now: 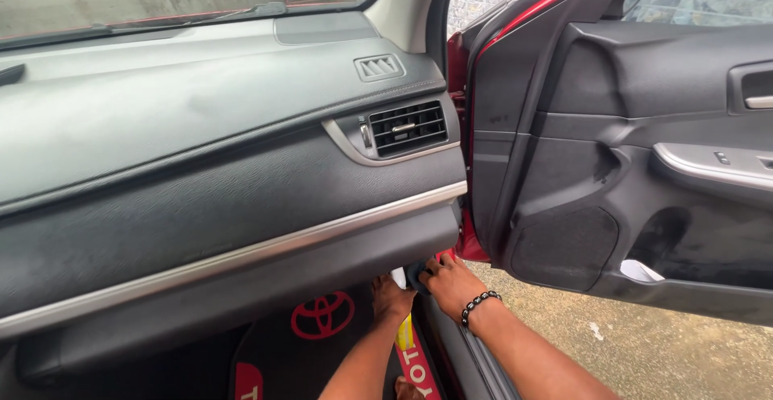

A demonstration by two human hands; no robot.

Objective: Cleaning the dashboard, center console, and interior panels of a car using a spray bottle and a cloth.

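Note:
My right hand [452, 283], with a black bead bracelet [480, 304] on its wrist, presses a dark blue cloth [415, 273] against the lower corner under the glovebox panel [266, 283], by the door opening. My left hand [390, 298] reaches in just left of it, low over the black floor mat [282, 352] with its red emblem. Its fingertips are hidden under the panel. A small white object [398, 277] shows between the two hands; I cannot tell what it is.
The black dashboard [201, 166] with a silver trim strip and an air vent [407, 128] fills the left. The red car's door [628, 158] stands open on the right, with a white item in its pocket [640, 271]. Wet concrete ground [644, 344] lies outside.

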